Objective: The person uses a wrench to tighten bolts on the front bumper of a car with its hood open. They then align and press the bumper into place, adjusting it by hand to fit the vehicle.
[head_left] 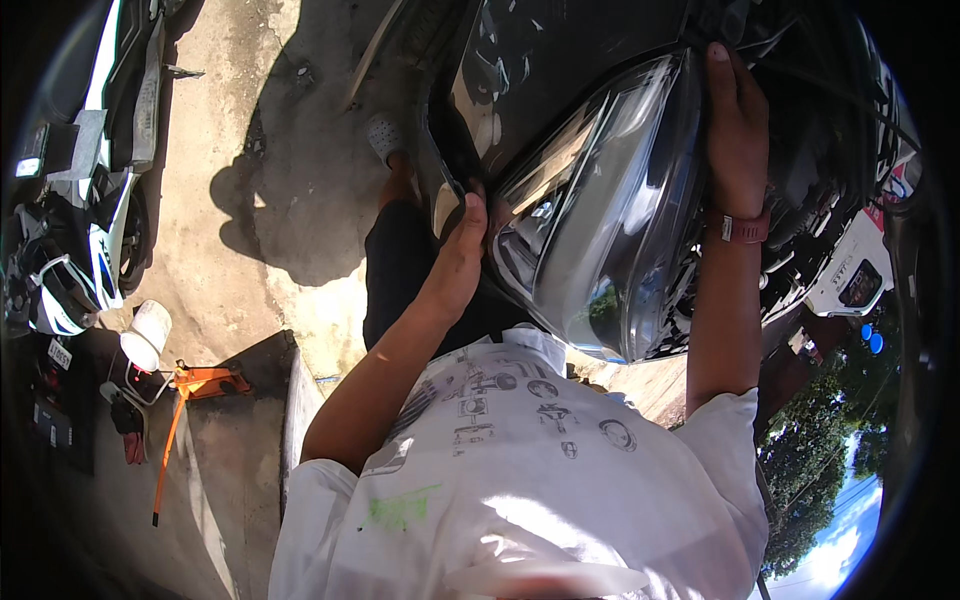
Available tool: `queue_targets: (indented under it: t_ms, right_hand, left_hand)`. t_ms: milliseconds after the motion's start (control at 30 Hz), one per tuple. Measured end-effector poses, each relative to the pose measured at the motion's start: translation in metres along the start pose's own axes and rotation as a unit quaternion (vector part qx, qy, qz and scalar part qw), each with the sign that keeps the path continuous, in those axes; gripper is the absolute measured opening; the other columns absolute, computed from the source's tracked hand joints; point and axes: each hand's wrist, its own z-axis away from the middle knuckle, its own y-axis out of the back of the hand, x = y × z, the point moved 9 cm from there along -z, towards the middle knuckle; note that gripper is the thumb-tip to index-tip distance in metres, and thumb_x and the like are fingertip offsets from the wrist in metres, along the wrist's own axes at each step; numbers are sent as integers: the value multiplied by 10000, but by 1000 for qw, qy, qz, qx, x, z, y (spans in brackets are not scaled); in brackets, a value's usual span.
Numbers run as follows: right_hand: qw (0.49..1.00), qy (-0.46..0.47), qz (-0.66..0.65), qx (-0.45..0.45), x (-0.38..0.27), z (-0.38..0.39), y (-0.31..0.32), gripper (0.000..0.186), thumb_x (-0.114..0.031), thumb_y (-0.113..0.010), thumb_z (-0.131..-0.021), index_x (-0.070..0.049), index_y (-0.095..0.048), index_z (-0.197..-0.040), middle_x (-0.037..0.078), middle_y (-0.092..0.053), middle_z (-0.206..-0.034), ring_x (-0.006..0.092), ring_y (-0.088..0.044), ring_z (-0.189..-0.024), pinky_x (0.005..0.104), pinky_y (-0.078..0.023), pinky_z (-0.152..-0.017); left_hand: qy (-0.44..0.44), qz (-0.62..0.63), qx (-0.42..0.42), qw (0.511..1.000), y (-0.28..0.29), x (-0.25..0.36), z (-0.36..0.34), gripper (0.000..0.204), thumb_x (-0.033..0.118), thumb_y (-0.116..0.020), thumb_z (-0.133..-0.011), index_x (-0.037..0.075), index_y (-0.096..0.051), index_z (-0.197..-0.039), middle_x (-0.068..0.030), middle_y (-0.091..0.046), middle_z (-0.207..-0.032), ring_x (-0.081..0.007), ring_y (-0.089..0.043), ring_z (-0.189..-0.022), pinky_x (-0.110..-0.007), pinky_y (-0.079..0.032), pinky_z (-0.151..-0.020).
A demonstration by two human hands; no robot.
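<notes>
A large clear headlight [610, 210] sits between my two hands at the front corner of a dark car. My left hand [460, 260] is closed on the front edge of the dark fender [575, 50], beside the headlight's lower left corner; its thumb shows and most of its fingers are hidden behind the edge. Along the headlight's far right edge lies my right hand [738, 140], closed on that side. One digit stretches along the rim, and the others drop behind it toward the engine bay, partly in shadow. A reddish band [745, 228] circles my right wrist.
At far left stand motorcycles, one with a white front panel [105, 255]. An orange jack [210, 382] with a long handle and a white container [147, 335] are on the ground at lower left. A leg in a light perforated clog [384, 140] shows beside the fender.
</notes>
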Motion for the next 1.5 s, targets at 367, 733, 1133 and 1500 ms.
queue_targets:
  t_ms: [367,733,1133,1500]
  right_hand:
    - [993,-53,99,39,2,1,3,702,-556,-542,-1089,40,-625,-1449,206,-685,-1370,267,-638,-1215,372,-450,-1084]
    - [988,-127,74,53,3,18,1,721,-604,-478,-1088,-11,-626,-1471,194,-693,-1368,287,-677,-1195,393,-487,-1051]
    - [985,-72,149,42,19,-2,35,628,-503,-408,-1134,10,-656,-1397,186,-719,-1297,268,-723,-1100,380,-551,-978]
    - [989,-15,150,8,19,-5,12,672,-530,-402,-1128,23,-637,-1428,204,-733,-1296,286,-740,-1110,386,-554,-991]
  left_hand:
    - [-56,119,-1,991,-4,-20,-5,1022,778,-174,-1057,20,37,-1709,-118,-32,-1804,-217,-49,-1657,-348,-50,-1332]
    - [-50,58,-15,997,1,-25,-4,975,733,-99,-1079,-8,36,-1698,-138,-17,-1796,-219,-13,-1654,-339,-15,-1332]
    - [-154,106,16,982,-12,-27,4,919,668,-140,-1114,-25,18,-1697,-126,-6,-1804,-209,-11,-1656,-354,-16,-1332]
    - [-192,131,31,972,0,-24,1,933,669,-240,-1120,-44,-58,-1694,-150,-129,-1791,-250,-143,-1643,-388,-110,-1334]
